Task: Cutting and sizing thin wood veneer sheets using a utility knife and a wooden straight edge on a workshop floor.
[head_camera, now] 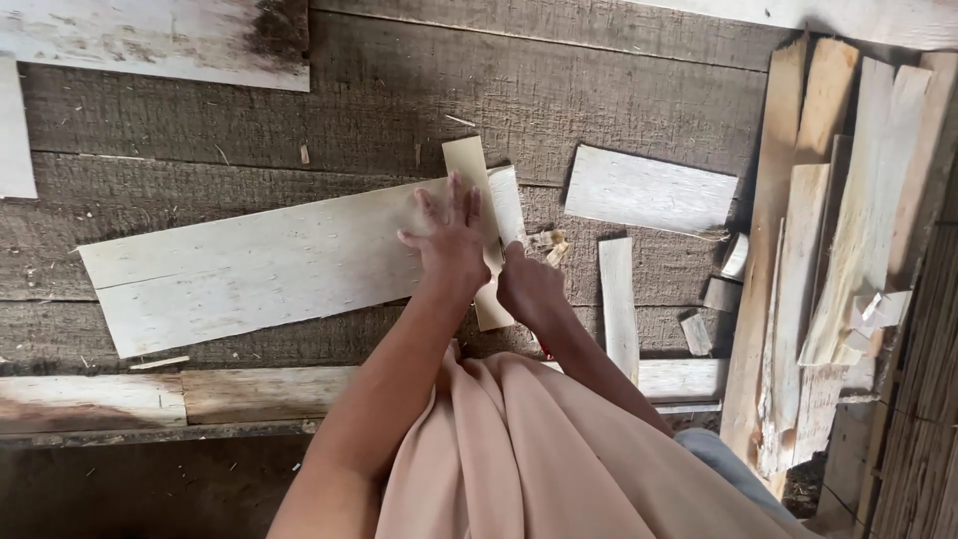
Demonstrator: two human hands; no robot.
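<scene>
- On the big sheet [249, 269], a wide pale piece of thin wood lying across the dark plank floor [399, 90], the left hand [451, 235] presses flat at the sheet's right end, fingers [449, 200] spread wide and holding nothing.
- Across that same end of the sheet lies a narrow strip [469, 165], upright in the view and running under the left palm; a second, whiter strip [507, 205] lies just beside it on the right.
- Right of the sheet's end, the right hand [527, 284] is curled closed against the strip's lower part; what it grips, if anything, cannot be told.
- Small offcuts [551, 245] lie just right of the sheet's end, so some trimming looks already done, while the sheet itself is mostly whole, which suggests much is left to cut.
- Farther right of the sheet sit a pale rectangle [649, 190], a slim slat [619, 304] and a stack of long boards [808, 260].
</scene>
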